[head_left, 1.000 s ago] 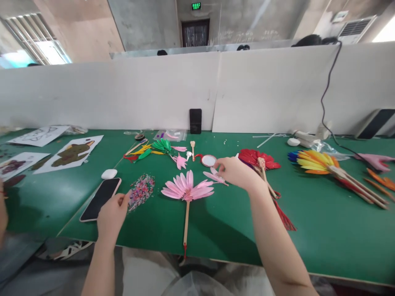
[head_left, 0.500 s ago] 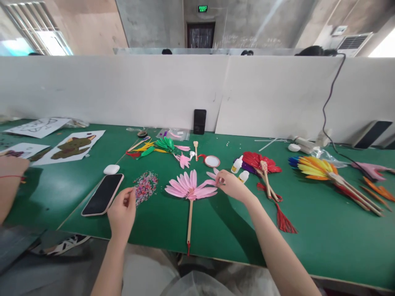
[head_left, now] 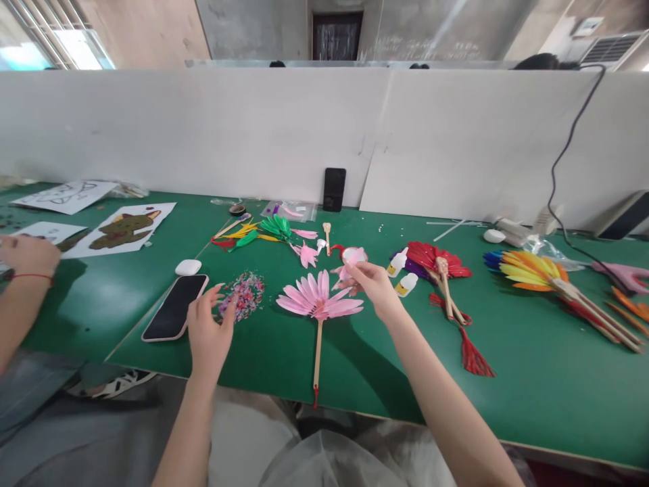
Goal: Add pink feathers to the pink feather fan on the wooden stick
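My right hand (head_left: 374,285) pinches a pink feather (head_left: 355,256), held up in front of a small round dish (head_left: 347,253) that it partly covers. Just to its left, a fan of pink feathers (head_left: 320,297) on a wooden handle (head_left: 318,355) lies flat, a short red cord at the handle's end. My left hand (head_left: 210,328) is open, thumb and fingers apart, beside a heap of tiny multicoloured bits (head_left: 246,296). A phone (head_left: 175,308) lies left of that hand. Two small white glue bottles (head_left: 398,262) lie right of my right hand.
A red feather fan (head_left: 439,260) with a tassel and a yellow-orange one (head_left: 532,272) lie to the right. Behind are green feathers (head_left: 276,228) and an upright black phone (head_left: 334,189) against a white partition (head_left: 203,128). Another person's hand (head_left: 30,257) works at far left.
My right hand has lifted the pink feather away from the fan's right side, up toward the round dish. My left hand's fingers have spread from a pinch. The view has tilted down slightly.
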A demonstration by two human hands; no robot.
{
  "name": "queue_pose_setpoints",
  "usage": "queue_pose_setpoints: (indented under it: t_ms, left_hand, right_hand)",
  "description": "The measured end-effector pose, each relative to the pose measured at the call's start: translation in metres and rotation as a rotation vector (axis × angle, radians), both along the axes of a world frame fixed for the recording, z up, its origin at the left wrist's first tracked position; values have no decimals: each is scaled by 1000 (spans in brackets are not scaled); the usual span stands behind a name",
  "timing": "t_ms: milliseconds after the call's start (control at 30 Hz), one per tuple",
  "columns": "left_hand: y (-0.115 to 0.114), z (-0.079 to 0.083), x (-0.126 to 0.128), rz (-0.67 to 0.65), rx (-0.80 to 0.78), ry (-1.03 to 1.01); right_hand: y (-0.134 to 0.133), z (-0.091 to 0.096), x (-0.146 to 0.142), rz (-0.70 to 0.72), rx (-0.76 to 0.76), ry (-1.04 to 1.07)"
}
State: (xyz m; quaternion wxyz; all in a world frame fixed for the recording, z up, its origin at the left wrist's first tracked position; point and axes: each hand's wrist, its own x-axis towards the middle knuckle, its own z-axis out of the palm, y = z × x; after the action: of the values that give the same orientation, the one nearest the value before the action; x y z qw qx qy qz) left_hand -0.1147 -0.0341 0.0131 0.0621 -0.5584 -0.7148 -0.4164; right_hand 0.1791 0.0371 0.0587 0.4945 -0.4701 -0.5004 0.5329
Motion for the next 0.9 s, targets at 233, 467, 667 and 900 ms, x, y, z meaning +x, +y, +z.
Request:
queue_pose_setpoints:
  t_ms: [233,467,667,900]
  left_hand:
    - [-10,-5,-7,59,-26,-85]
    - [-13,-8,-6,79,-65,-101]
    - [-8,0,10,44,-27,-79]
    - [1,3,19,-80,24,-46]
  right_hand:
    - [5,-18,2,-50,-19,-42]
    - [3,-34,1,-68,16,-195]
    - [4,-42,-4,-197,164,-438]
    - [5,-55,-6,-208,341,-593]
